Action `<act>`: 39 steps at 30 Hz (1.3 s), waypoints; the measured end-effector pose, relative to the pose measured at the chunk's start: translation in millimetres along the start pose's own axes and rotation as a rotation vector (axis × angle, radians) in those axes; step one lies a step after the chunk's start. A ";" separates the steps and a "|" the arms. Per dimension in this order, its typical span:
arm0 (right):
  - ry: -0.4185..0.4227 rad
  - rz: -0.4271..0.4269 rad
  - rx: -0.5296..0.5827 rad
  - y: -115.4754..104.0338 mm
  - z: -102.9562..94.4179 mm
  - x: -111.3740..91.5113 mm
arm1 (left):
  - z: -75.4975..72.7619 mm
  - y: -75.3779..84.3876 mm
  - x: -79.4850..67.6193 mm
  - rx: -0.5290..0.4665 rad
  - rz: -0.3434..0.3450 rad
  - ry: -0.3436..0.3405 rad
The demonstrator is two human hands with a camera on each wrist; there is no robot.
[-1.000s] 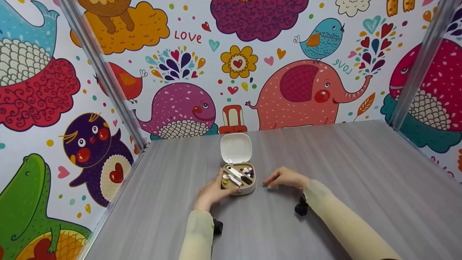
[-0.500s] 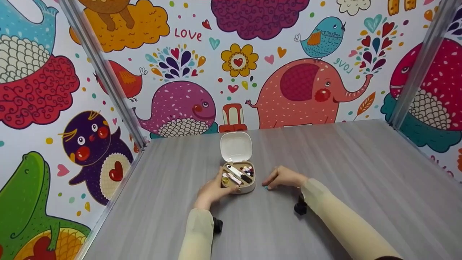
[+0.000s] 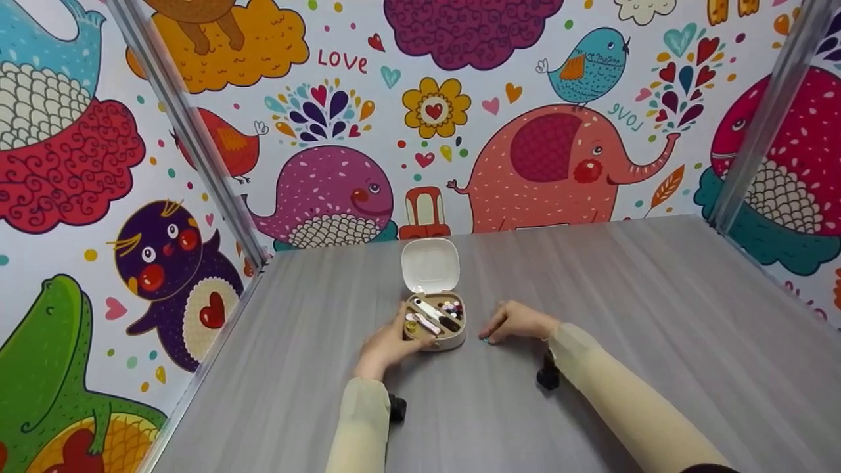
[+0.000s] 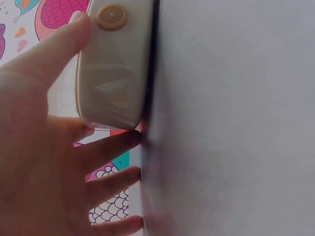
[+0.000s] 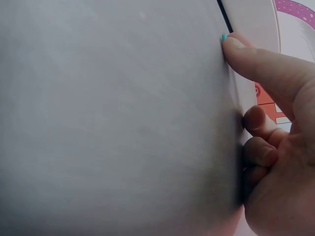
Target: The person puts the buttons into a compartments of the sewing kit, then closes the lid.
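Note:
In the head view, a small white sewing box (image 3: 448,342) stands on the table with its lid (image 3: 430,265) raised. My left hand (image 3: 386,348) grips its left front side, thumb at the front and fingers along the side. The left wrist view shows the thumb close to the box's round button-shaped clasp (image 4: 112,17). To the right of the box, my right hand (image 3: 519,323) pinches a tiny turquoise piece (image 5: 224,37) at the table surface between thumb and index fingertip. Its exact kind is too small to tell. The other right fingers curl against the table.
Inside the box lie a long white tool with a black end (image 3: 435,313), a pinkish-white item (image 3: 428,324), a gold round item (image 3: 411,326) and several small coloured balls (image 3: 452,309). Printed panels with metal posts (image 3: 190,131) border the grey table (image 3: 315,295).
The right fingertips have closed in on the turquoise piece, so less of it shows. My left hand and the box stay in place; the view has tilted slightly.

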State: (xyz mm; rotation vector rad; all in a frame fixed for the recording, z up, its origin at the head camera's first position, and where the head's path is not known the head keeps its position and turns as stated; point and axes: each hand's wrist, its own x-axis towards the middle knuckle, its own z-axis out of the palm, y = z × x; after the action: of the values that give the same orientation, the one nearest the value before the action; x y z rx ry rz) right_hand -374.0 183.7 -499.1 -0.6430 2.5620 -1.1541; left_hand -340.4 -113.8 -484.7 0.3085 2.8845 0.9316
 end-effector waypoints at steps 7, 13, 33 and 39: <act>0.004 -0.028 0.055 0.3 -0.2 -3.0 | 0.3 -0.5 0.6 0.010 0.003 0.001; 0.028 -0.061 0.076 0.6 0.0 -4.6 | -0.2 0.0 1.6 0.028 0.011 -0.003; 0.048 -0.008 0.091 2.9 -6.6 -5.7 | -0.2 -0.1 1.3 -0.005 0.016 0.002; 0.049 0.008 0.141 5.5 -9.4 -6.0 | -0.2 0.6 -0.8 0.004 0.013 0.004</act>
State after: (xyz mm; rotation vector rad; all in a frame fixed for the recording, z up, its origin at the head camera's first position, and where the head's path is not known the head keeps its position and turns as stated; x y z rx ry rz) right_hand -374.2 195.9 -496.9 -0.5781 2.4916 -1.3498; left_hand -339.5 -113.6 -484.2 0.3261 2.8918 0.9295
